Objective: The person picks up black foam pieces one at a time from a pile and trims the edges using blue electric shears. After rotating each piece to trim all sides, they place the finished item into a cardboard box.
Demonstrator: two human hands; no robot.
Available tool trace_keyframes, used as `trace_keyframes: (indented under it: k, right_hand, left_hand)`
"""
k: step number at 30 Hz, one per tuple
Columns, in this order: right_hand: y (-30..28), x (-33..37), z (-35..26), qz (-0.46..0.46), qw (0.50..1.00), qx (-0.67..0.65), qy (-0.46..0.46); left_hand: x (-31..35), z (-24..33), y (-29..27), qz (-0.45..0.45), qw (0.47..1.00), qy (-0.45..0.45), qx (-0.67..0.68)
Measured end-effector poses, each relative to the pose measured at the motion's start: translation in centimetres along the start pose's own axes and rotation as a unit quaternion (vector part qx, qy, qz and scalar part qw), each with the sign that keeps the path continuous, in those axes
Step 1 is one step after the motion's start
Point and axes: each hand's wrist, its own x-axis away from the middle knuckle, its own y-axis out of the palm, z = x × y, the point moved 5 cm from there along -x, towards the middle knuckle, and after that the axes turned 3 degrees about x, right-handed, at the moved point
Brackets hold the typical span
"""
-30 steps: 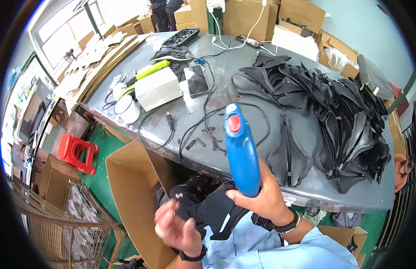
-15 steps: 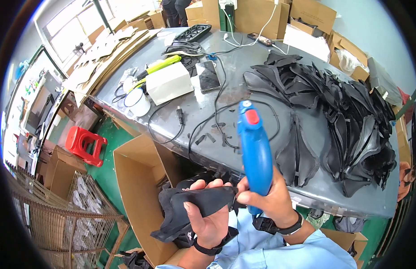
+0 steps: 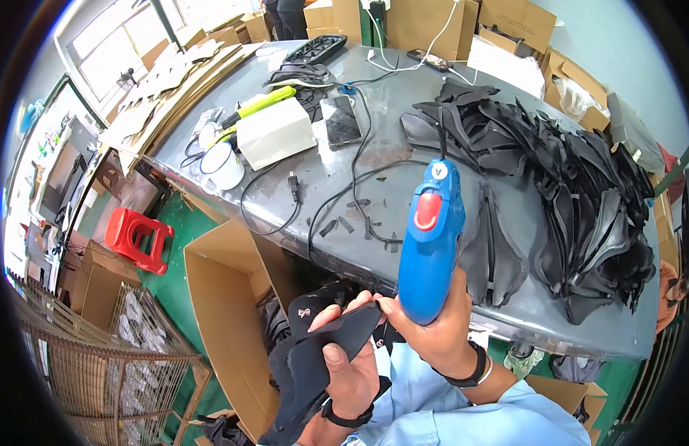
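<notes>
My left hand (image 3: pixel 352 372) grips a black shaped fabric piece (image 3: pixel 315 364), thumb on top and fingers behind it. The piece hangs down over my left wrist, its narrow end pointing up to the right. My right hand (image 3: pixel 441 327) is wrapped round a blue handheld power tool (image 3: pixel 428 253) with a red switch; a black cord rises from its upper end. The tool's working end is hidden below my hand. My right thumb touches or nearly touches the narrow tip of the piece. Behind it lies another black piece with a small pink mark (image 3: pixel 305 312).
A cardboard box (image 3: pixel 229 297) with dark pieces stands left of my lap. On the grey table (image 3: pixel 404 178) lie a heap of black shaped pieces (image 3: pixel 582 193), a white box (image 3: pixel 276 134), a phone (image 3: pixel 341 121), a mug (image 3: pixel 222 167) and cables. A red stool (image 3: pixel 140 239) stands left.
My right hand has tipped the blue tool, so its upper end and cord now show. My left hand has turned the black piece, and its wide end now hangs lower.
</notes>
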Motion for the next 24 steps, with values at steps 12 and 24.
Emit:
trace_keyframes:
  k: [12,24]
  right_hand:
    - [1.1,5.7,-1.5,-0.337,0.936,0.085,-0.062]
    - [1.3,6.1,-2.3,-0.342,0.931,0.098,-0.083]
  left_hand:
    - [-3.1,3.7,-2.5,0.102,0.979,0.132,0.117]
    - [-2.6,4.7,-2.9,0.017,0.989,0.139,0.056]
